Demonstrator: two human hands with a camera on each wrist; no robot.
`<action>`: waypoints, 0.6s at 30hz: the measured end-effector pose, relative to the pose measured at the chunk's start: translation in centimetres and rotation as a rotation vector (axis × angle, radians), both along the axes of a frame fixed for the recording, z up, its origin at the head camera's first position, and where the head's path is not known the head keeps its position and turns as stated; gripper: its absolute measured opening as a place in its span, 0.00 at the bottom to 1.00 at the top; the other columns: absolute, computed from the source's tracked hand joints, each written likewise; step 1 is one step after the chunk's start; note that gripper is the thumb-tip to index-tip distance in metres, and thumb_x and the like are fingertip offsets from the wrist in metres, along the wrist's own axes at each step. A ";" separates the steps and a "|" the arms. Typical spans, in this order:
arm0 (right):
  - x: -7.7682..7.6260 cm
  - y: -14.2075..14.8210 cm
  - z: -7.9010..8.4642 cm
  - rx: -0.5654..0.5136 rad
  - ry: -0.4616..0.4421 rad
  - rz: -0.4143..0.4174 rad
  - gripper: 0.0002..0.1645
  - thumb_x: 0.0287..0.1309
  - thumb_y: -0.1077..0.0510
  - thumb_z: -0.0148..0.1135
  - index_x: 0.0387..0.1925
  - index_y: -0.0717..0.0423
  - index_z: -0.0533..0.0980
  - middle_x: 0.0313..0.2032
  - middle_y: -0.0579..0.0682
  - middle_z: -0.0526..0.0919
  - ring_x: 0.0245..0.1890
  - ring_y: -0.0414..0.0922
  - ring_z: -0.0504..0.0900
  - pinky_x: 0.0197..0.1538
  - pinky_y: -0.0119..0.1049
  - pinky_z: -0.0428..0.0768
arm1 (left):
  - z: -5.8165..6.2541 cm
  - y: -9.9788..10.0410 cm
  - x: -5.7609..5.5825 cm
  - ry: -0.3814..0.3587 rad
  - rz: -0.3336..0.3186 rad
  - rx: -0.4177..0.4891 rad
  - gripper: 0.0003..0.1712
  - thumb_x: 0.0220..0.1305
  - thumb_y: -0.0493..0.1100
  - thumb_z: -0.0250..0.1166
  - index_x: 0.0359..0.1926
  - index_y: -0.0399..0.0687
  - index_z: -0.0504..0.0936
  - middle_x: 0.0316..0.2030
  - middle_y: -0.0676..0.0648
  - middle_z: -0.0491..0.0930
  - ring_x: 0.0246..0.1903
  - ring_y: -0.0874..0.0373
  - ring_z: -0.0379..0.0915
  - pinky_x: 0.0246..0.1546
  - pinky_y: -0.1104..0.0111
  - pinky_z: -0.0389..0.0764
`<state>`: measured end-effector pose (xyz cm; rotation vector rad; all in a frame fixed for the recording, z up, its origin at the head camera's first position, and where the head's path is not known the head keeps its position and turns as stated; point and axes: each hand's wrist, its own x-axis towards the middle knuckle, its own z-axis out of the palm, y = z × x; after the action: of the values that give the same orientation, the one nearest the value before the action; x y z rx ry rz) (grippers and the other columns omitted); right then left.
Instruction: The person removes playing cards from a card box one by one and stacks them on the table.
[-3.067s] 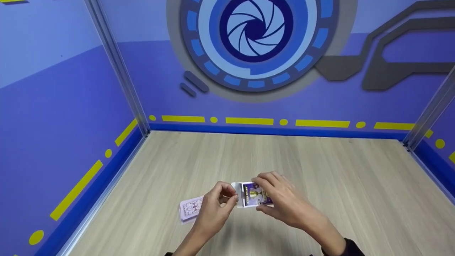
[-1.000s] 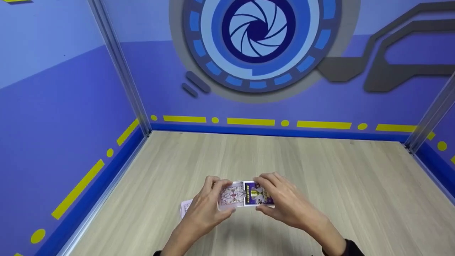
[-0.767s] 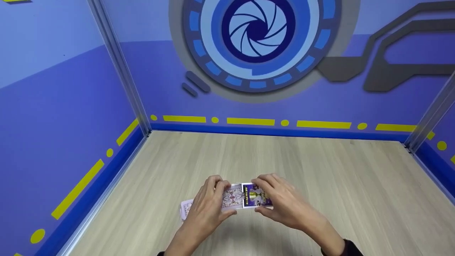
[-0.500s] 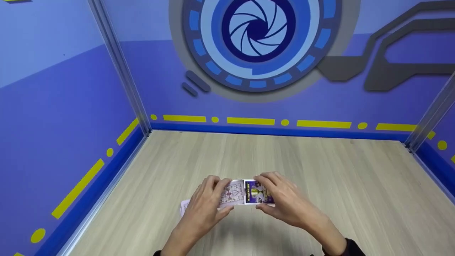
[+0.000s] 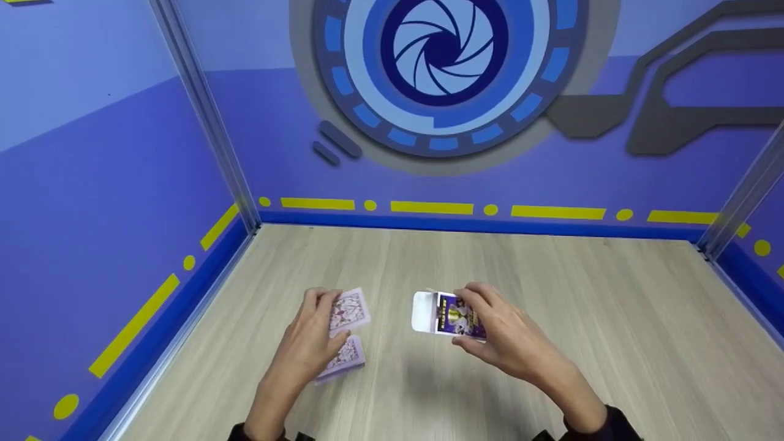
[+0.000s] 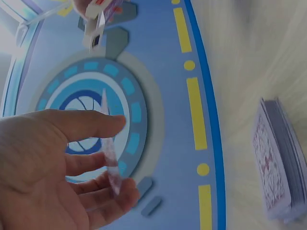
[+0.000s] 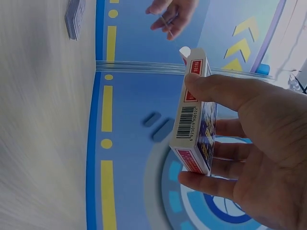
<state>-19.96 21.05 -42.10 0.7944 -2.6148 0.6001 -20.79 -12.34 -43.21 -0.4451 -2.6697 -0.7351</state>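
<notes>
Between the thumb and fingers of my left hand is a pale pink patterned playing card, held by its edges. Seen nearly edge-on in the left wrist view, the card looks very thin. Below it a stack of matching cards lies on the table, partly behind the left thumb; its thick side shows in the left wrist view. My right hand grips a purple-and-white card box above the table. The box's white end flap is folded open toward the left. A barcode marks its narrow side.
The wood-grain table runs back to a blue printed wall with yellow dashes. A side panel stands at the left, joined to the back wall by a metal corner post.
The left hand has drawn the card leftward, away from the box mouth, and now holds it above the stack. The right hand has shifted the box slightly right and farther from the body.
</notes>
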 end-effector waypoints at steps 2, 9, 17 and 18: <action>0.0 0.0 0.0 0.000 0.001 -0.006 0.43 0.51 0.49 0.82 0.65 0.56 0.73 0.59 0.54 0.75 0.47 0.45 0.79 0.43 0.43 0.82 | -0.1 -0.5 -0.1 -0.036 0.013 -0.006 0.38 0.55 0.33 0.78 0.66 0.34 0.73 0.58 0.39 0.70 0.49 0.50 0.74 0.47 0.55 0.82; -0.1 0.1 0.0 -0.001 0.021 -0.007 0.42 0.51 0.50 0.82 0.65 0.55 0.73 0.58 0.54 0.76 0.47 0.45 0.79 0.43 0.42 0.82 | -0.8 -1.4 -0.5 -0.172 -0.028 -0.032 0.38 0.54 0.32 0.78 0.66 0.33 0.75 0.54 0.38 0.73 0.54 0.46 0.70 0.50 0.52 0.80; -0.2 0.2 -0.1 0.007 0.053 0.000 0.42 0.51 0.49 0.82 0.64 0.56 0.74 0.58 0.52 0.76 0.49 0.44 0.77 0.43 0.41 0.81 | -2.1 -1.6 -1.4 -0.307 -0.005 -0.039 0.38 0.50 0.32 0.80 0.64 0.37 0.77 0.54 0.40 0.73 0.49 0.50 0.71 0.49 0.53 0.79; -0.2 0.1 -0.1 0.009 0.052 -0.001 0.42 0.51 0.48 0.82 0.64 0.56 0.74 0.58 0.52 0.76 0.49 0.44 0.77 0.43 0.41 0.81 | -2.4 -1.6 -1.5 -0.317 -0.002 -0.048 0.38 0.50 0.32 0.80 0.63 0.37 0.78 0.54 0.40 0.73 0.48 0.51 0.71 0.49 0.53 0.79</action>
<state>-20.13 21.19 -42.21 0.8013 -2.5727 0.5606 -22.29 -13.95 -45.56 -0.3701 -2.9865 -0.8023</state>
